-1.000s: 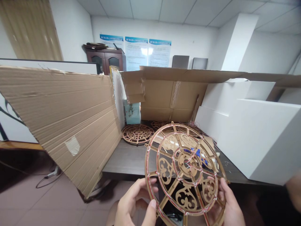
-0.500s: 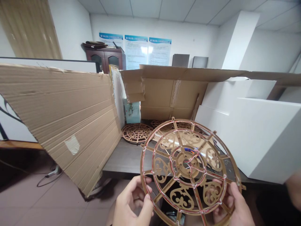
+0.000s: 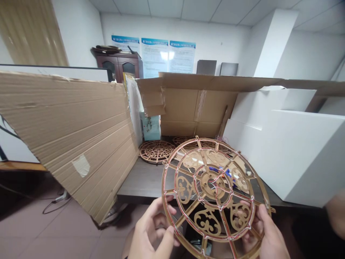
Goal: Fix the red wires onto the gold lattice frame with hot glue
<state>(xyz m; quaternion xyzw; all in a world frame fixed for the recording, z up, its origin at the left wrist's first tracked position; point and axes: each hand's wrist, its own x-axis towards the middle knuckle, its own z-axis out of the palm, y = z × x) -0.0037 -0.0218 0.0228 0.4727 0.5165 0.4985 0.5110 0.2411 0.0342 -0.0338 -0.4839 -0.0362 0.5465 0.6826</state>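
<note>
Corrugated cardboard sheet (image 3: 67,136) tilted vs dark surface (image 3: 140,183); fretwork disc (image 3: 156,151) flat on it. Left hand (image 3: 151,233) and right hand (image 3: 265,233) pinch rim of round gold fretwork frame (image 3: 212,190) (red wire along ribs), held up at surface edge. White block (image 3: 304,158) far R.

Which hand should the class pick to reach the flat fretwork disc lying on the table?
Probably the left hand: it grips the wooden wheel frame on the side nearer the fretwork disc, while the right hand sits across the frame, further away.
</note>
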